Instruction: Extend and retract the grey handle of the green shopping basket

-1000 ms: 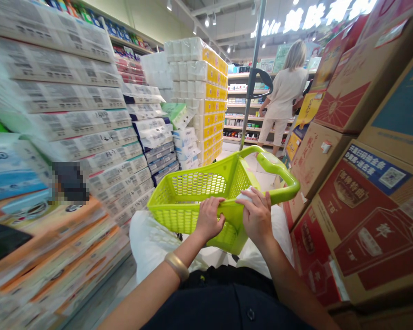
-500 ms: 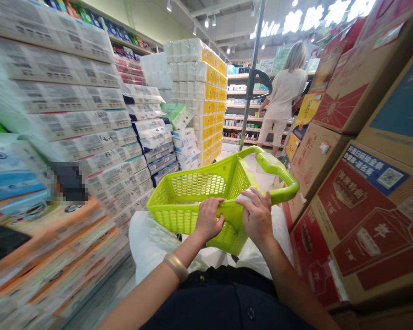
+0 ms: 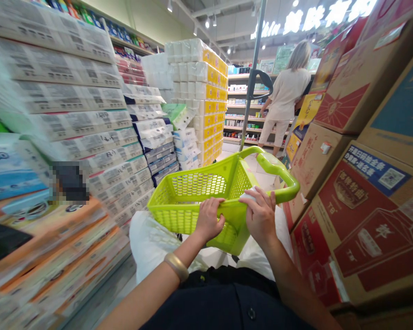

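Note:
A lime-green shopping basket (image 3: 189, 206) with perforated sides and a thick looped handle (image 3: 278, 172) stands right in front of my body. My left hand (image 3: 209, 220) grips its near rim, fingers curled over the top edge and thumb below. Farther right, where the rim meets the handle, my right hand (image 3: 259, 213) presses a white wipe (image 3: 249, 193) against the green plastic. Most of the wipe is hidden under the fingers. Through the basket's open top its inside shows partly.
Tissue packs (image 3: 79, 98) are stacked high on the left, with yellow-sided paper packs (image 3: 211, 105) beyond. Red and brown cartons (image 3: 375, 211) wall the right side. A grey metal pole (image 3: 249, 91) rises ahead. A person in white (image 3: 285, 91) stands by the back shelves.
My right hand has slid slightly to the right along the rim with the wipe. My left hand keeps its hold, and the basket stays practically in place.

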`<state>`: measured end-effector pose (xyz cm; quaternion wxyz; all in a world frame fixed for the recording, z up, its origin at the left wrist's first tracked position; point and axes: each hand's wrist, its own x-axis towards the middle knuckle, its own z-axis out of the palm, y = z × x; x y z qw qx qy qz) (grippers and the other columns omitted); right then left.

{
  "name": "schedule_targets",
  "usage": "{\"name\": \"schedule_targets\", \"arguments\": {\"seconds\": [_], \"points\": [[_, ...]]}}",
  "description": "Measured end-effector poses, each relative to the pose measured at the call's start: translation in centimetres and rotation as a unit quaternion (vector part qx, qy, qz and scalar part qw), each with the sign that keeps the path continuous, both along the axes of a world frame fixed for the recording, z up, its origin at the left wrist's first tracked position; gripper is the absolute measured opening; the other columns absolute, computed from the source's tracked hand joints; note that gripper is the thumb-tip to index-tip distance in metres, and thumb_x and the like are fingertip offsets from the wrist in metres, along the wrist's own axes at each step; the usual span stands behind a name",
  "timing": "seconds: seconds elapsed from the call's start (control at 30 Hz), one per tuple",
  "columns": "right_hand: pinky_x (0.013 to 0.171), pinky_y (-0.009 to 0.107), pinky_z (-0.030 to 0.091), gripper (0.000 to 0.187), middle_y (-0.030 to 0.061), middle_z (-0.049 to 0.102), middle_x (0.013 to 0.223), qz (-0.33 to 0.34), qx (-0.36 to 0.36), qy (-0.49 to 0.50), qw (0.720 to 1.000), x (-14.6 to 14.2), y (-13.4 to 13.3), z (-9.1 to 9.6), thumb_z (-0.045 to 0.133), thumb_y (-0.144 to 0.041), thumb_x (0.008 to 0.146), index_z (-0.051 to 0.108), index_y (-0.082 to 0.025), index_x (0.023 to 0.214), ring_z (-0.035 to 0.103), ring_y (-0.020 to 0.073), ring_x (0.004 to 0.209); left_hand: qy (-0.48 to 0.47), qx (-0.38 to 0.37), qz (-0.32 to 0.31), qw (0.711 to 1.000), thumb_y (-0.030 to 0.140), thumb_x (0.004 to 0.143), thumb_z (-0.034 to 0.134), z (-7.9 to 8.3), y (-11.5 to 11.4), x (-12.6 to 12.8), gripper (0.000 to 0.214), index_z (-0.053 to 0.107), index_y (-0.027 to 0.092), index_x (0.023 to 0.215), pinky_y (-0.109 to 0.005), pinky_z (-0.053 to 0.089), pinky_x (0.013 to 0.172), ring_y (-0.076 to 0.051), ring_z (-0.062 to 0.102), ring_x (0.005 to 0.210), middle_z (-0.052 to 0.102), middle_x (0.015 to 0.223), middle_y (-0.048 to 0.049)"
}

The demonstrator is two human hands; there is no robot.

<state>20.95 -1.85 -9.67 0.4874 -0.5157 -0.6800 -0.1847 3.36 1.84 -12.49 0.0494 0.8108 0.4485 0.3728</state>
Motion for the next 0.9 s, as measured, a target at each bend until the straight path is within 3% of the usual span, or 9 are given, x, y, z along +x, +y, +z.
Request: {"name": "schedule_targets", "arguments": {"seconds": [0.27,0.53,0.63,0.77,0.9], "points": [[0.113,0.059,0.017,0.029,0.0057,0.069,0.108,-0.107,0.097,0.08,0.986,3.7,1.0,1.3,0.048,-0.009,0.085,0.073,-0.024,0.084,0.051,0.0269,0.121,-0.003,0.001,0.003,1.0,0.014,0.071,0.053,-0.1,0.0,0.1,0.043,0.052,0.022,0.113,-0.042,0.039,0.091,-0.026,0.053,0.098,0.058,0.099,-0.0059],[0.118,0.049,0.015,0.035,0.0,0.069,0.11,0.013,-0.013,-0.012,1.0,-0.9,-0.1,-0.4,0.045,-0.004,0.084,0.071,-0.027,0.088,0.05,0.021,0.124,0.01,0.002,0.002,1.0,0.014,0.071,0.053,0.0,0.0,0.0,0.042,0.052,0.02,0.113,-0.042,0.04,0.091,-0.026,0.053,0.1,0.059,0.101,-0.0068],[0.118,0.052,0.013,0.033,0.0006,0.069,0.11,-0.003,0.002,0.001,1.0,0.2,0.1,0.0,0.046,-0.006,0.085,0.071,-0.027,0.088,0.05,0.0216,0.124,0.008,0.003,0.0,1.0,0.013,0.071,0.054,0.0,0.0,-0.1,0.043,0.052,0.021,0.113,-0.042,0.039,0.091,-0.026,0.053,0.099,0.059,0.101,-0.0068],[0.115,0.058,0.014,0.031,0.0044,0.069,0.109,-0.072,0.076,0.058,0.993,2.9,0.6,0.9,0.047,-0.008,0.084,0.073,-0.025,0.086,0.05,0.0251,0.124,0.002,0.01,-0.001,1.0,0.013,0.07,0.053,-0.1,0.0,0.0,0.043,0.053,0.02,0.113,-0.042,0.039,0.092,-0.025,0.053,0.097,0.059,0.101,-0.0066],[0.115,0.057,0.016,0.031,0.0049,0.068,0.11,-0.088,0.081,0.066,0.991,2.4,0.5,0.7,0.047,-0.008,0.085,0.073,-0.024,0.086,0.048,0.0254,0.125,0.003,0.013,0.001,1.0,0.014,0.07,0.053,-0.2,0.1,0.1,0.043,0.052,0.019,0.113,-0.042,0.039,0.091,-0.025,0.053,0.097,0.058,0.1,-0.0066]]}}
